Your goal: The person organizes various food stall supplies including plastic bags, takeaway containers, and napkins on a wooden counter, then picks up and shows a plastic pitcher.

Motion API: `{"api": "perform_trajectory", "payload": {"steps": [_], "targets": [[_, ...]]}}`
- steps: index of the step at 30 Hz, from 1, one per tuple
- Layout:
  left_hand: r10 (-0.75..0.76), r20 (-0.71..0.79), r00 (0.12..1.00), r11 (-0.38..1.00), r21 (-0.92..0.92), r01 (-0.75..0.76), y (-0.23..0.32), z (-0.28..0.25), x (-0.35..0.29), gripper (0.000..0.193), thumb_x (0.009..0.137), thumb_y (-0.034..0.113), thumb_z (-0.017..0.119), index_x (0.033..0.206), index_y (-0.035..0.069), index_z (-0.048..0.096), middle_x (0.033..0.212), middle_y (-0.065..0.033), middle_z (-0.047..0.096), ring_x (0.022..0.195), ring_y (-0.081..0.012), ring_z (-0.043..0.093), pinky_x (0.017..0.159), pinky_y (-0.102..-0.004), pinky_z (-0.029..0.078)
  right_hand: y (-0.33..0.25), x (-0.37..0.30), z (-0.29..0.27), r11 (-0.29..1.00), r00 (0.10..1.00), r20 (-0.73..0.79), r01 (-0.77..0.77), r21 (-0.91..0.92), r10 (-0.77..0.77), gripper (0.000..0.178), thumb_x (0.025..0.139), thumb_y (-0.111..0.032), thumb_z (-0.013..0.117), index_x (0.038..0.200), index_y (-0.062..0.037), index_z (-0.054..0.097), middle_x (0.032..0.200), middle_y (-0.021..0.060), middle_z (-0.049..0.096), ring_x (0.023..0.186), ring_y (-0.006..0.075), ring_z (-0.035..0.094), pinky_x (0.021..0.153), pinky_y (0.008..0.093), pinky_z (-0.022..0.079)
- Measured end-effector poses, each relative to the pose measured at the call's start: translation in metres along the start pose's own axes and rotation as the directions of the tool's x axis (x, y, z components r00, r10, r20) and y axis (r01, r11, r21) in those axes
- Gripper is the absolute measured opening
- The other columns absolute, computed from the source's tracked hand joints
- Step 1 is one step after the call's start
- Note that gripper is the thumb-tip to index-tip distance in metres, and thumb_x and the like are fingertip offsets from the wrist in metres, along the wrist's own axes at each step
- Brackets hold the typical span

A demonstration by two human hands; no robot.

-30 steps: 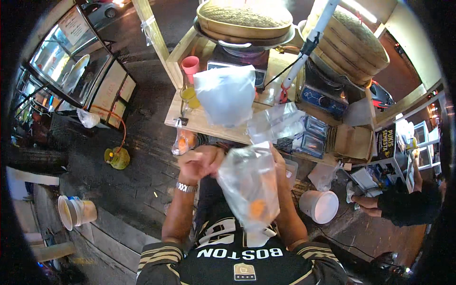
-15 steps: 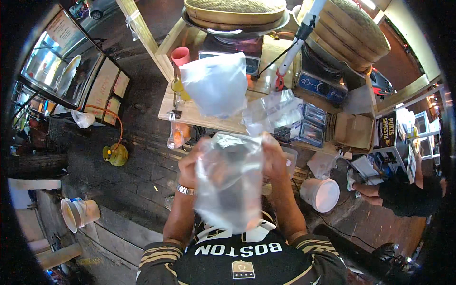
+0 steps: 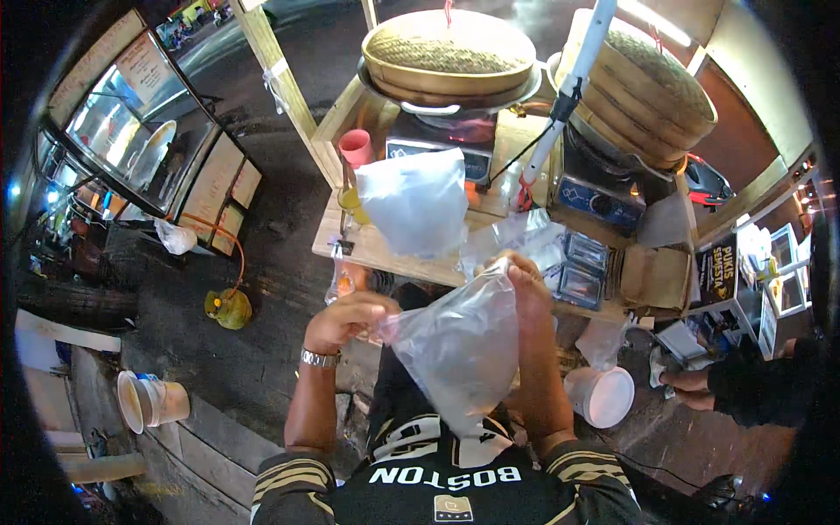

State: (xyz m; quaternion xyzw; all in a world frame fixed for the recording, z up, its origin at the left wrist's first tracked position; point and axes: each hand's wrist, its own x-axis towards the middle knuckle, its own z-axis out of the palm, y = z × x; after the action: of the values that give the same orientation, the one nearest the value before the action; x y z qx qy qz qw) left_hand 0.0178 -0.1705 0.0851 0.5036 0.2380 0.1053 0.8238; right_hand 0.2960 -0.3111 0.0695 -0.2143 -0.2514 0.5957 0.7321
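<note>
A clear plastic bag (image 3: 464,346) hangs between my two hands in front of my chest, its top edge stretched wide and its bottom narrowing downward. My left hand (image 3: 350,319), with a metal watch on the wrist, pinches the bag's left upper corner. At the upper right corner, my right hand (image 3: 523,278) grips the bag, its fingers partly behind the plastic. Just beyond, a stack of whitish plastic sheets or bags (image 3: 416,206) lies on the wooden counter (image 3: 398,258). More clear plastic packaging (image 3: 516,243) rests beside that stack, close to my right hand.
Two round bamboo steamers (image 3: 451,57) stand over stoves at the counter's back. A white pole (image 3: 560,114) rises between them. An open cardboard box (image 3: 656,276) is at right; a white bucket (image 3: 604,395) stands on the ground below. Another person's legs (image 3: 700,389) show far right.
The bag has gone from hanging upright between close hands to being pulled wide and slanted. My left hand has moved left and my right hand slightly right. The view has shifted.
</note>
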Motion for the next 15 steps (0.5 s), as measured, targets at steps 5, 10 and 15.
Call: {"api": "perform_trajectory", "payload": {"steps": [5,10,15], "targets": [[0.455,-0.404,0.794,0.775,-0.26,-0.576,0.067,0.036,0.027,0.03,0.096,0.028,0.057,0.105,0.0,0.064,0.09,-0.0042,0.066,0.078,-0.0123,0.064,0.063,-0.0256,0.053,-0.02,0.06,0.047,0.924,0.943,-0.265,0.094,-0.371,-0.203,0.015,0.096,-0.016,0.06,0.095,-0.0017,0.065,0.082,-0.0002,0.061,0.073,0.0093,0.057,0.068,0.0269,0.047],[0.591,-0.4,0.7,0.803,0.377,-0.463,0.088,-0.049,0.1,0.023,0.098,0.03,0.058,0.09,0.009,0.061,0.08,0.0025,0.061,0.067,-0.0062,0.056,0.057,-0.0228,0.047,-0.017,0.172,-0.011,0.678,0.947,-0.016,0.218,-0.702,-0.321,0.016,0.095,-0.016,0.061,0.095,-0.0021,0.068,0.074,-0.0039,0.056,0.067,0.0063,0.05,0.059,0.0252,0.042],[0.323,-0.522,0.79,0.945,0.221,-0.24,-0.045,-0.125,0.151,0.018,0.094,0.025,0.061,0.097,0.007,0.064,0.07,0.0034,0.057,0.05,-0.0068,0.047,0.042,-0.0237,0.035,0.082,0.177,-0.091,0.771,0.903,-0.427,-0.249,-0.585,-0.033,0.029,0.093,-0.025,0.064,0.115,-0.0057,0.065,0.076,0.0019,0.062,0.05,0.0127,0.053,0.04,0.0304,0.04]]}}
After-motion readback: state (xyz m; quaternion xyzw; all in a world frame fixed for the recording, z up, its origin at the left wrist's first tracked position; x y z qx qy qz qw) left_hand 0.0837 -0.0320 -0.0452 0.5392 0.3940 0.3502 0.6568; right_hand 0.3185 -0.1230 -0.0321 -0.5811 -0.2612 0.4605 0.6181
